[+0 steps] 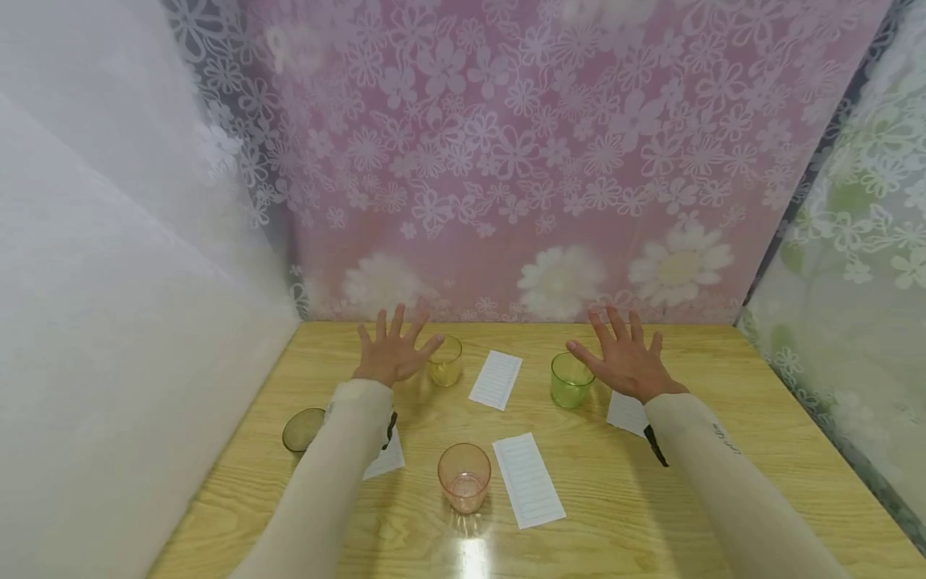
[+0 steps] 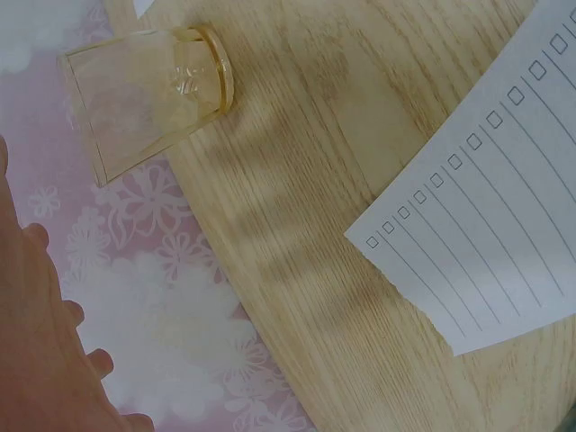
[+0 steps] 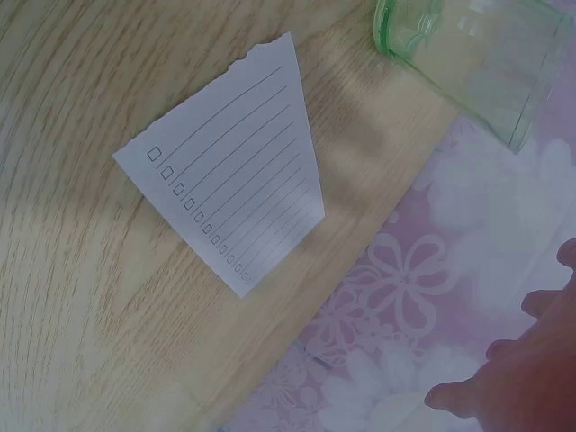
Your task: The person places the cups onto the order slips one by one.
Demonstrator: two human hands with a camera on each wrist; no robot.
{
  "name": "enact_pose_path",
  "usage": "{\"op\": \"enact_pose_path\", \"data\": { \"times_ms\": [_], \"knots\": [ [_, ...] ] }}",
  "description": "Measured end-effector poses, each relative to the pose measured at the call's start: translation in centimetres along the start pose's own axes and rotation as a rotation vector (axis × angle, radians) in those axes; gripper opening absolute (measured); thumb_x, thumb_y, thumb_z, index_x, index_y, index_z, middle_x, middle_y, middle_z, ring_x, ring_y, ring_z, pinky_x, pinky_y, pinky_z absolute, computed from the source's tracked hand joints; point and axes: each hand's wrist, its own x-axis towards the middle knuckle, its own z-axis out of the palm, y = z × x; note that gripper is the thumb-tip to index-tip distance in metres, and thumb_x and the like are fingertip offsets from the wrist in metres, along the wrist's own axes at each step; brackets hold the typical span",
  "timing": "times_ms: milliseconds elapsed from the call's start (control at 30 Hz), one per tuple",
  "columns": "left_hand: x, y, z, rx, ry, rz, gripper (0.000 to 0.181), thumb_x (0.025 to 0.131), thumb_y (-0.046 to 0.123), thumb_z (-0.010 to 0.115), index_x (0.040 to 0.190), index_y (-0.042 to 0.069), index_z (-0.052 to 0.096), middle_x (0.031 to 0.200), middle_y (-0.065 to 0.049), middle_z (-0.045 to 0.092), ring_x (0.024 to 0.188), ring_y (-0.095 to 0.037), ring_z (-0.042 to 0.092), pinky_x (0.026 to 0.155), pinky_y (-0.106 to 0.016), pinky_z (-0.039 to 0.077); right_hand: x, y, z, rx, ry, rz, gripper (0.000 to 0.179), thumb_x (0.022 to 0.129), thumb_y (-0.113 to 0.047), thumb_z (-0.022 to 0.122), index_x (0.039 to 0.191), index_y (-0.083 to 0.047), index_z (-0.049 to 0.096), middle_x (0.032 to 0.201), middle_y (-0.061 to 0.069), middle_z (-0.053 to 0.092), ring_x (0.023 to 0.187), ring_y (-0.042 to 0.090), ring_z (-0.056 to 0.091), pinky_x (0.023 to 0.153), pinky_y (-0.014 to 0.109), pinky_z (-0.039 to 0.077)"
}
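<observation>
My left hand point(image 1: 393, 354) is held over the table with its fingers spread and nothing in it. Just right of its thumb stands a yellow glass point(image 1: 445, 363), which also shows upright in the left wrist view. My right hand point(image 1: 628, 360) is likewise spread and holds nothing, its thumb overlapping the rim of a green glass point(image 1: 570, 384) in the head view. Nearer to me stands a pink glass point(image 1: 465, 481). A dark amber glass point(image 1: 302, 429) is at the far left, partly hidden by the left sleeve.
Lined paper slips with checkboxes lie about: a back slip point(image 1: 496, 379), a front slip point(image 1: 529, 481), a slip point(image 2: 477, 198) under the left forearm and another point(image 3: 229, 175) by the right wrist. Flowered cloth point(image 1: 506, 161) hangs behind the wooden table point(image 1: 593, 498); a pale wall point(image 1: 130, 322) borders the left.
</observation>
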Motion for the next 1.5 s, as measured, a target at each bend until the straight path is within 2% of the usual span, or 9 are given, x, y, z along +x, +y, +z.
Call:
{"op": "enact_pose_path", "data": {
  "times_ms": [267, 467, 767, 900, 1033, 1233, 1500],
  "knots": [
    [-0.7, 0.1, -0.4, 0.022, 0.022, 0.013, 0.079, 0.108, 0.08, 0.022, 0.176, 0.04, 0.011, 0.185, -0.01, -0.003, 0.17, -0.048, -0.002, 0.128, -0.081, 0.0, 0.1, 0.1, 0.2, -0.006, 0.009, -0.012, 0.099, 0.107, -0.078, 0.035, 0.178, -0.015, 0.006, 0.182, 0.025, -0.002, 0.163, 0.062, -0.008, 0.119, 0.09, -0.004],
    [-0.9, -0.1, -0.3, -0.008, 0.028, 0.027, 0.079, 0.109, 0.077, 0.026, 0.176, 0.038, 0.014, 0.185, -0.011, -0.001, 0.17, -0.048, -0.001, 0.129, -0.08, 0.0, 0.1, 0.1, 0.6, 0.031, 0.039, -0.059, 0.098, 0.108, -0.076, 0.039, 0.177, -0.013, 0.009, 0.182, 0.025, 0.0, 0.164, 0.06, -0.004, 0.122, 0.087, -0.001],
    [0.1, -1.1, 0.6, -0.004, 0.006, 0.053, 0.081, 0.106, 0.082, 0.022, 0.176, 0.042, 0.01, 0.186, -0.007, -0.007, 0.17, -0.046, -0.002, 0.131, -0.078, -0.001, -0.2, -0.5, 0.6, 0.018, 0.054, -0.115, 0.094, 0.111, -0.067, 0.044, 0.177, -0.009, 0.01, 0.182, 0.026, 0.003, 0.164, 0.06, 0.002, 0.125, 0.084, 0.007],
    [0.3, -1.3, 0.9, -0.015, 0.018, 0.08, 0.084, 0.106, 0.084, 0.021, 0.176, 0.04, 0.011, 0.186, -0.008, -0.006, 0.17, -0.046, -0.001, 0.133, -0.075, 0.003, -0.3, -0.6, 0.7, 0.019, 0.052, -0.131, 0.094, 0.111, -0.067, 0.044, 0.177, -0.011, 0.006, 0.182, 0.025, 0.003, 0.165, 0.059, 0.002, 0.126, 0.082, 0.006],
    [-0.4, -0.9, 1.0, -0.044, 0.04, 0.112, 0.081, 0.108, 0.079, 0.025, 0.177, 0.037, 0.014, 0.186, -0.01, -0.003, 0.17, -0.048, 0.0, 0.134, -0.072, 0.003, -0.5, -0.7, 0.6, 0.013, 0.054, -0.134, 0.095, 0.111, -0.067, 0.044, 0.177, -0.011, 0.006, 0.183, 0.025, 0.004, 0.166, 0.057, 0.003, 0.127, 0.081, 0.005],
    [-1.8, -0.2, 0.6, -0.081, 0.058, 0.145, 0.077, 0.111, 0.073, 0.031, 0.177, 0.034, 0.02, 0.186, -0.01, -0.002, 0.169, -0.049, 0.003, 0.135, -0.07, 0.006, -0.8, -1.0, 0.5, -0.011, 0.077, -0.175, 0.093, 0.111, -0.064, 0.047, 0.176, -0.008, 0.012, 0.181, 0.026, 0.011, 0.165, 0.056, 0.008, 0.128, 0.08, 0.009],
    [-2.5, -0.2, 1.0, -0.108, 0.053, 0.193, 0.076, 0.112, 0.071, 0.033, 0.177, 0.035, 0.017, 0.185, -0.01, 0.001, 0.17, -0.046, 0.001, 0.134, -0.071, 0.014, -1.5, -1.1, 0.7, -0.005, 0.083, -0.214, 0.091, 0.111, -0.062, 0.049, 0.176, -0.008, 0.015, 0.181, 0.024, 0.014, 0.166, 0.054, 0.008, 0.131, 0.076, 0.008]
  ]
}}
